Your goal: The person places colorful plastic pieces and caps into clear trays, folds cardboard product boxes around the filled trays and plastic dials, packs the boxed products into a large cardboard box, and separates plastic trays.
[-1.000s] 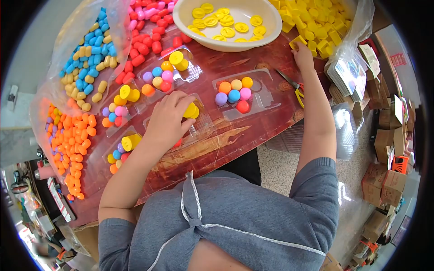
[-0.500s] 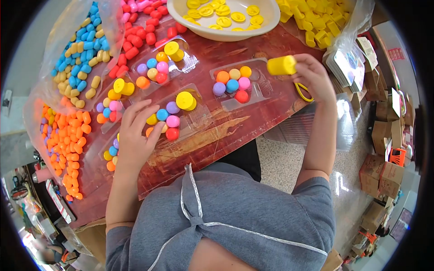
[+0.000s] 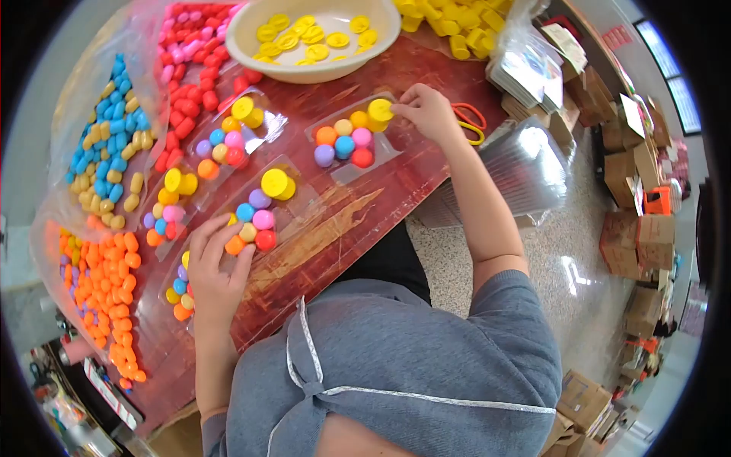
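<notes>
My right hand (image 3: 425, 114) pinches the edge of a yellow cylinder (image 3: 379, 111), which stands at the right end of a clear plastic tray (image 3: 364, 169). Beside that cylinder, the tray holds a cluster of coloured capsules (image 3: 345, 146) in purple, orange, blue, pink and red. My left hand (image 3: 218, 273) rests with fingers apart at the near end of another clear tray (image 3: 285, 213). Its capsules and yellow cylinder (image 3: 278, 183) are in place, and my fingers partly cover the orange and yellow ones. A further filled tray (image 3: 181, 288) is half hidden under my left wrist.
Two more filled trays lie behind, one with an upright yellow cylinder (image 3: 180, 181). A white basin (image 3: 312, 75) holds yellow discs. Piles of orange capsules (image 3: 103, 286), blue and tan ones, and red ones lie left. Scissors (image 3: 470, 126) and stacked clear trays (image 3: 510, 179) are at right.
My right hand has brought the yellow cylinder left from mid-air into the tray. My left hand stays at the near tray, its fingers slightly lower on it. The whole view has shifted.
</notes>
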{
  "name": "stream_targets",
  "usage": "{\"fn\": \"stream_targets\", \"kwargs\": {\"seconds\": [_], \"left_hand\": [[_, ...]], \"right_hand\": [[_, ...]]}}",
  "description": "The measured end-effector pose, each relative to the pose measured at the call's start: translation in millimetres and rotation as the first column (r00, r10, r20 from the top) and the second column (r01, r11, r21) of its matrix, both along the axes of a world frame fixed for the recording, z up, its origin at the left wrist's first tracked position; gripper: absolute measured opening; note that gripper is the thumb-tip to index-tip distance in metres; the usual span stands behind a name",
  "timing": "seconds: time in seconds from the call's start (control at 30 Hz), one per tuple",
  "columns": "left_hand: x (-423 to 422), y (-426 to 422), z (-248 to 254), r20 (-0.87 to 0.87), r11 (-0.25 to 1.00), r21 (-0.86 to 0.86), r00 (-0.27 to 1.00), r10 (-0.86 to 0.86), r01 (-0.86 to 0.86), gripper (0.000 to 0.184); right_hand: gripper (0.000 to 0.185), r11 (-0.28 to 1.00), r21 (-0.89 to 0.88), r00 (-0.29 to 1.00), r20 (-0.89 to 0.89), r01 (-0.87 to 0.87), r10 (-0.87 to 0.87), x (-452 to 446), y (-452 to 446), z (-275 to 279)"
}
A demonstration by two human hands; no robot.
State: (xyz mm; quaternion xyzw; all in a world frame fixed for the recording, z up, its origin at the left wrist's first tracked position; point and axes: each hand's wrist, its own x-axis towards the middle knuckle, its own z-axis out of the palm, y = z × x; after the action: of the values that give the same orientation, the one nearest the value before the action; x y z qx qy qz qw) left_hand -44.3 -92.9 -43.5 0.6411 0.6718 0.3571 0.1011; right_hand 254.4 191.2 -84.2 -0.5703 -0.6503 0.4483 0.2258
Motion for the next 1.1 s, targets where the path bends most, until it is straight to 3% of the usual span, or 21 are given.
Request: {"fn": "stream_targets", "kwargs": {"seconds": [0.07, 0.1, 0.23, 0.33, 0.37, 0.4, 0.47, 0.5, 0.57, 0.63, 0.73, 0.8, 0.9, 1.0, 1.07, 1.1], "left_hand": [[2, -4, -1, -0.02, 1.0, -0.009, 1.0, 0.009, -0.01, 0.034], [4, -6, -2, -0.012, 1.0, -0.011, 1.0, 0.015, -0.015, 0.034], [8, -16, -6, 0.005, 1.0, 0.002, 1.0, 0.031, -0.031, 0.032], [9, -21, -6, 0.011, 0.998, 0.061, 1.0, -0.021, 0.02, 0.031], [10, -23, -3, -0.003, 1.0, 0.028, 1.0, 0.005, -0.005, 0.03], [11, -22, -4, -0.017, 1.0, 0.002, 1.0, 0.019, -0.019, 0.029], [0, -21, -21, -0.071, 0.997, 0.065, 0.997, -0.027, 0.031, 0.027], [-6, -18, -27, -0.131, 0.997, 0.043, 0.99, -0.056, 0.062, 0.024], [-4, -8, -43, -0.17, 0.987, 0.156, 0.985, -0.008, 0.035, 0.021], [-1, 6, -60, -0.098, 0.977, 0.184, 0.991, -0.09, 0.107, 0.02], [7, 15, -78, 0.092, 0.977, 0.198, 0.991, -0.102, 0.082, 0.016], [15, 17, -82, 0.08, 0.973, 0.193, 0.987, -0.143, 0.125, 0.015], [28, 21, -78, 0.016, 0.957, 0.211, 0.978, -0.207, 0.199, 0.013], [36, 18, -77, 0.051, 0.948, 0.245, 0.974, -0.22, 0.201, 0.013], [43, 14, -76, 0.088, 0.941, 0.281, 0.971, -0.224, 0.191, 0.013], [48, 13, -73, 0.094, 0.943, 0.273, 0.97, -0.225, 0.192, 0.014]], "right_hand": [[0.017, 0.971, 0.237, 0.992, 0.103, 0.044, -0.07, 9, -6, 4], [0.017, 0.964, 0.254, 0.989, 0.109, 0.073, -0.104, 23, -8, 8], [0.019, 0.787, 0.514, 0.94, -0.167, 0.341, -0.298, 68, -11, 22], [0.032, 0.677, 0.563, 0.866, -0.159, 0.474, -0.474, 130, 36, 30], [0.042, 0.562, 0.692, 0.747, 0.049, 0.453, -0.663, 144, 55, 31], [0.053, 0.451, 0.804, 0.523, 0.211, 0.388, -0.826, 161, 68, 37], [0.086, 0.618, 0.359, 0.623, 0.117, 0.7, -0.773, 178, 104, 37], [0.098, 0.671, 0.456, 0.604, 0.308, 0.585, -0.735, 181, 129, 31], [0.108, 0.694, 0.431, 0.569, 0.398, 0.576, -0.719, 180, 156, 26], [0.104, 0.706, 0.354, 0.521, 0.491, 0.613, -0.699, 172, 160, 30], [0.095, 0.718, 0.343, 0.506, 0.53, 0.606, -0.681, 176, 181, 20], [0.087, 0.666, 0.462, 0.486, 0.457, 0.585, -0.745, 179, 179, 22], [0.079, 0.669, 0.467, 0.538, 0.398, 0.578, -0.743, 193, 155, 60], [0.076, 0.588, 0.502, 0.52, 0.286, 0.634, -0.805, 212, 97, 116], [0.078, 0.429, 0.469, 0.529, -0.098, 0.772, -0.843, 223, 35, 140], [0.076, 0.43, 0.502, 0.58, -0.189, 0.75, -0.792, 228, 3, 137]]}}
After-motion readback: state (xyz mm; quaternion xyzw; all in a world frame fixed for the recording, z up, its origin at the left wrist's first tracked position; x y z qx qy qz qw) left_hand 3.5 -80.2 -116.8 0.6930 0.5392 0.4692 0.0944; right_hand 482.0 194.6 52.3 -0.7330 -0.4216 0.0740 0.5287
